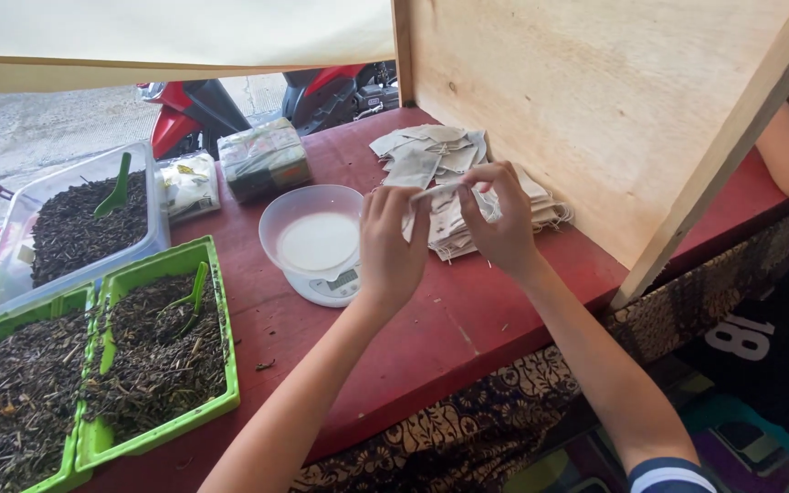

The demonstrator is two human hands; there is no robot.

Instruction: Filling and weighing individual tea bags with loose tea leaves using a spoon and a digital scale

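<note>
Red bench (431, 338) outdoors, wooden board (595, 100) leaning; wrapped packets (264, 158) at back; both hands (393, 251) (502, 219) pinch one paper bag (445, 192) over the pile (468, 219).

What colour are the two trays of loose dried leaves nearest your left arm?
Bright green trays, seen clearly in the head view, each filled with dark dried leaves.
</note>
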